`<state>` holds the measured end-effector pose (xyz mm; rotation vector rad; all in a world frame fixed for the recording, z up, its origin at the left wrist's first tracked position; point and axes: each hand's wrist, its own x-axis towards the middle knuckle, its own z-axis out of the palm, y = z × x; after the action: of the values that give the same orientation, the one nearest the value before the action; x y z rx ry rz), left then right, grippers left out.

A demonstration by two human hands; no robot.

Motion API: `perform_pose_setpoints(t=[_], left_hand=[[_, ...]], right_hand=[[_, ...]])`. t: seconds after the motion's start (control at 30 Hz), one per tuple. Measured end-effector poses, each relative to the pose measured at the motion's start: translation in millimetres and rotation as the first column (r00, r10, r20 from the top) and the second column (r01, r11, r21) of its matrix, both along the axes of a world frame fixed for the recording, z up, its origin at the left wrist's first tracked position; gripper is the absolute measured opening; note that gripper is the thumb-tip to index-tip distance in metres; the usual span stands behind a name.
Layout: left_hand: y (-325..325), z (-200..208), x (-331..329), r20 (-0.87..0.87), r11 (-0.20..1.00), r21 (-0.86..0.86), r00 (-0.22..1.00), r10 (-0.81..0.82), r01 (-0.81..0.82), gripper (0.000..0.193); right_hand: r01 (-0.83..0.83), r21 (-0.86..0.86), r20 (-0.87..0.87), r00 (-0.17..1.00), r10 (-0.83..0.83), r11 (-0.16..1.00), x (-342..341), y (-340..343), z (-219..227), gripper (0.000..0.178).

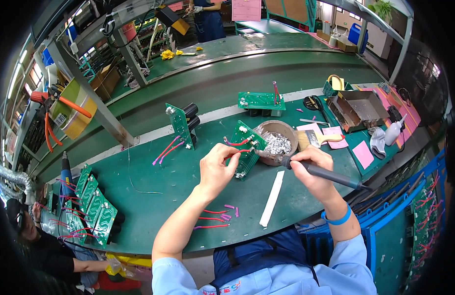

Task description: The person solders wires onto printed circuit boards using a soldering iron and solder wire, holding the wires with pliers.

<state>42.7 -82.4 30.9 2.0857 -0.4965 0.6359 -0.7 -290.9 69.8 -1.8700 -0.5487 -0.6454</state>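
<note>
The left hand (216,169) pinches a red wire (239,142) against the green circuit board (247,147); the right hand (311,169) grips a dark soldering iron (326,175). A slip could burn the left fingers (232,153).

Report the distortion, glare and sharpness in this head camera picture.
Head view: strong fisheye, so the green bench edges bow and the corners go black; overhead light glares off the far bench top and the metal scraps in the bowl; the left hand, right hand and circuit board are sharp; the rim is soft.
</note>
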Motion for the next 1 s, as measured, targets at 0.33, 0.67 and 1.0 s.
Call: perform_pose_setpoints(t=[0.33,0.67,1.0], left_hand=[[0,0,-1,-0.009,0.998,0.050,1.000,0.025,-0.024,0.006],[7,-4,-4,-0.103,0.998,0.057,0.994,-0.019,0.025,0.013],[59,16,-48,-0.218,0.962,0.255,0.975,-0.042,0.099,0.007]], right_hand=[[-0.056,0.020,-0.138,0.989,0.059,0.998,13,2,3,0.007],[-0.094,0.086,-0.280,0.953,0.115,0.992,22,-5,4,0.008],[-0.096,0.085,-0.198,0.974,0.111,0.992,28,-8,0,0.007]])
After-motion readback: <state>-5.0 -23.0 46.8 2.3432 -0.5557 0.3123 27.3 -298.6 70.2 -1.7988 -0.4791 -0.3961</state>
